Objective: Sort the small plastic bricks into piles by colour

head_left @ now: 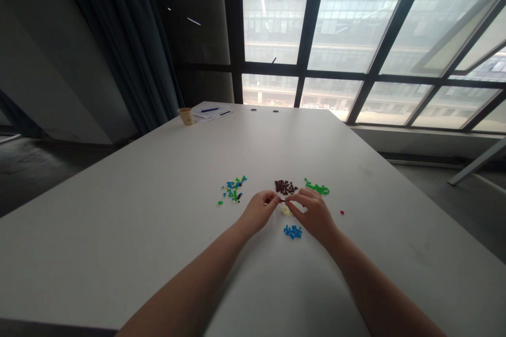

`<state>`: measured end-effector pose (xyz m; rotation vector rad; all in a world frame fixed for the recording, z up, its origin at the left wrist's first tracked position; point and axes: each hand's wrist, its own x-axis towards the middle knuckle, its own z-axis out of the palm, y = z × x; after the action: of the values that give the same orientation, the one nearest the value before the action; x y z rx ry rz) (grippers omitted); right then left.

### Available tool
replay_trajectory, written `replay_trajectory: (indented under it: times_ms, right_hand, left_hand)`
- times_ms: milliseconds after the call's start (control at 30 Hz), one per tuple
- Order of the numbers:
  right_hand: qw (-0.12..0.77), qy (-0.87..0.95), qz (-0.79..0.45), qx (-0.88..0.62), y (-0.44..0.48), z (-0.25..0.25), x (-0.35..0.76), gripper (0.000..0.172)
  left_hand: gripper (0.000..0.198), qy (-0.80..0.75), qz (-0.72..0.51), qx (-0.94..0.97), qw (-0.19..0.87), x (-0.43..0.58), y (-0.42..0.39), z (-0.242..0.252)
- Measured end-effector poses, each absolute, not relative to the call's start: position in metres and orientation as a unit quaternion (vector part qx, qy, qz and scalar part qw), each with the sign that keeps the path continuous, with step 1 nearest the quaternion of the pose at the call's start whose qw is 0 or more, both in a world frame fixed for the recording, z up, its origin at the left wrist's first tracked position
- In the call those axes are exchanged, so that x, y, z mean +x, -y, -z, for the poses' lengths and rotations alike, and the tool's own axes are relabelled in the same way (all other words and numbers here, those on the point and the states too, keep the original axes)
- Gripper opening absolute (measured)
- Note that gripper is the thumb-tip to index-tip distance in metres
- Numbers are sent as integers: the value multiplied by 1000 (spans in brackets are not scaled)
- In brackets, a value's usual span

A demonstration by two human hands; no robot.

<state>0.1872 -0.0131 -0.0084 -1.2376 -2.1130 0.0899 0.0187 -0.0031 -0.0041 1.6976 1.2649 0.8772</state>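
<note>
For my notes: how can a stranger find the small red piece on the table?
On the white table, small bricks lie in colour groups. Right of the person's right hand and the bright green group lies a tiny red brick, alone, the only red one.

My single feed rides on the person's head, looking forward and down over the left hand, right hand and counter.

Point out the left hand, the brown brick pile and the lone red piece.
left hand (pixel 260 214): head view, back of the hand.
brown brick pile (pixel 285 187): head view, pile's middle.
lone red piece (pixel 342 212): head view, its centre.
</note>
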Motion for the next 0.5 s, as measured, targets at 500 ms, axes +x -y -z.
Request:
replay_trajectory:
  times_ms: [500]
  right_hand:
    - [201,691,-35,-694,-6,14,201,22]
  left_hand:
    - [23,-660,-149,734,59,-15,-17,10]
